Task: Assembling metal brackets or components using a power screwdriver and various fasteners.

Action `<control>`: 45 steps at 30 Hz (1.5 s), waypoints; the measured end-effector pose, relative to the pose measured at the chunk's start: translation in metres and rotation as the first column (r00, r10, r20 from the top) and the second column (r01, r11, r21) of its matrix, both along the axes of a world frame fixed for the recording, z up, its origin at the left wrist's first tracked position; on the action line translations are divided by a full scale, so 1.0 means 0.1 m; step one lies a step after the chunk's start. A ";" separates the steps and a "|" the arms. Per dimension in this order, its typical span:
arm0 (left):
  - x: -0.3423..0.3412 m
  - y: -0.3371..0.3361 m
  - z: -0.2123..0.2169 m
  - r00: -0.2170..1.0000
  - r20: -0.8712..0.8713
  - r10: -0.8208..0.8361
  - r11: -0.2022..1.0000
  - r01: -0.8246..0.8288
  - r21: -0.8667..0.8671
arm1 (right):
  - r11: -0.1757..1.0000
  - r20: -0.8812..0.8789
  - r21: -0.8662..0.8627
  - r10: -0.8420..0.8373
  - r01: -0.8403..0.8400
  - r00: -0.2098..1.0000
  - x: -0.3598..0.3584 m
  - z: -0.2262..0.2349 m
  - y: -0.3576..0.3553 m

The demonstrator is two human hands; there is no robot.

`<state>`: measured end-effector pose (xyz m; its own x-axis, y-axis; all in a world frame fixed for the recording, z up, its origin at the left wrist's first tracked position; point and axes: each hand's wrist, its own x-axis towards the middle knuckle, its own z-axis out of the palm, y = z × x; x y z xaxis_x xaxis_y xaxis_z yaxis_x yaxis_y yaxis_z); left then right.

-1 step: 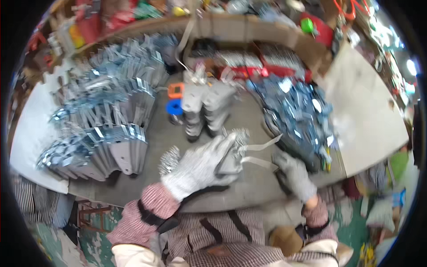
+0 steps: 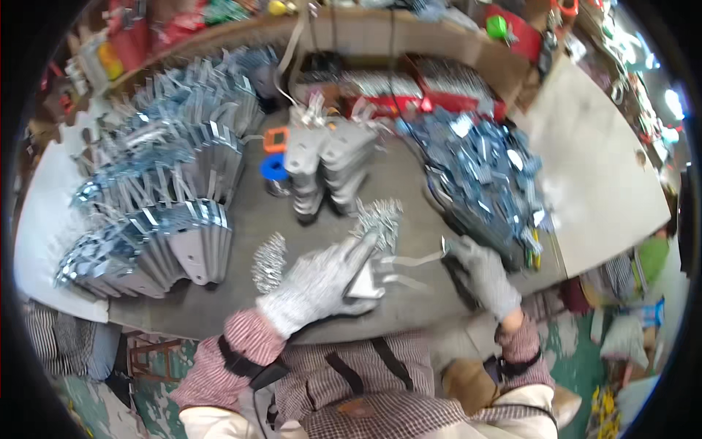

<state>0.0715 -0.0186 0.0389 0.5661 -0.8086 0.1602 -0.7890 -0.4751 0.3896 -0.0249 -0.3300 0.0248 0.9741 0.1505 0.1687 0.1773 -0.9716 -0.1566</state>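
Observation:
My left hand (image 2: pixel 311 285), in a light knit glove, is closed on a small grey metal bracket (image 2: pixel 365 284) just above the bench's near part. Two thin strips (image 2: pixel 413 260) stick out of the bracket toward the right. My right hand (image 2: pixel 482 274), gloved in grey, is closed with its fingertips at the end of the upper strip; whether it grips the strip or a small part is blurred. Beyond my left hand lies a pile of small silvery fasteners (image 2: pixel 379 219), and a second fastener pile (image 2: pixel 269 263) lies to its left.
Rows of stacked metal brackets (image 2: pixel 194 252) fill the left side. Two stacks of grey plates (image 2: pixel 344 154) stand in the middle, beside a blue spool (image 2: pixel 275 168) and an orange square piece (image 2: pixel 276 139). Loose bluish metal parts (image 2: pixel 479 168) heap at right; red bins (image 2: pixel 461 102) stand behind.
The view has shifted slightly, so the bench things appear a little farther left and up. The bracket in my left hand has tilted, showing a brighter face. My hands are otherwise almost in place.

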 end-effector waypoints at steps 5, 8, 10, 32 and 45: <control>-0.23 0.21 -0.46 0.999 -0.039 -0.027 0.995 0.030 0.093 | 0.977 0.197 0.191 0.057 -0.096 0.979 0.00 0.37 0.44; -0.29 0.16 -0.46 0.995 -0.101 0.014 0.999 -0.009 0.053 | 0.868 -0.001 0.229 0.453 -0.441 0.892 -0.09 0.23 0.73; -0.30 0.16 -0.50 0.988 -0.141 0.065 0.997 -0.060 0.039 | 0.863 -0.149 0.086 0.505 -0.497 0.850 -0.05 0.02 0.85; -0.29 0.15 -0.50 0.981 -0.175 0.085 0.996 -0.084 0.009 | 0.555 -0.304 0.807 0.099 0.201 0.947 0.41 0.03 1.03; -0.28 0.14 -0.60 0.986 -0.143 0.086 0.995 -0.091 -0.030 | 0.932 0.091 0.345 0.082 -0.109 0.992 0.40 -0.19 0.95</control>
<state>0.0430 -0.0042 -0.0208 0.6543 -0.7495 0.1013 -0.6799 -0.5243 0.5127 0.0151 -0.2346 0.0059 0.9410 0.1609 0.2978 0.2902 -0.8363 -0.4652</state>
